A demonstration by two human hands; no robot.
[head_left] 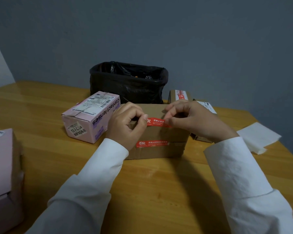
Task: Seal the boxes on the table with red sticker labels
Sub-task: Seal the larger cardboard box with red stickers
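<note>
A brown cardboard box [156, 135] stands in the middle of the wooden table [150, 183]. One red sticker label [151, 144] is stuck across its front seam. A second red sticker label [156, 122] is stretched over the box's top front edge. My left hand [125, 125] pinches its left end and my right hand [193, 120] pinches its right end. Whether this label touches the cardboard is hard to tell. Both arms wear white sleeves.
A pink contact-lens box [91, 115] lies left of the brown box. Another pink box [2, 174] sits at the left edge. A bin with a black bag [128, 81] stands behind. Two small boxes, one red-labelled [179, 95], and white backing paper [259, 137] lie at right.
</note>
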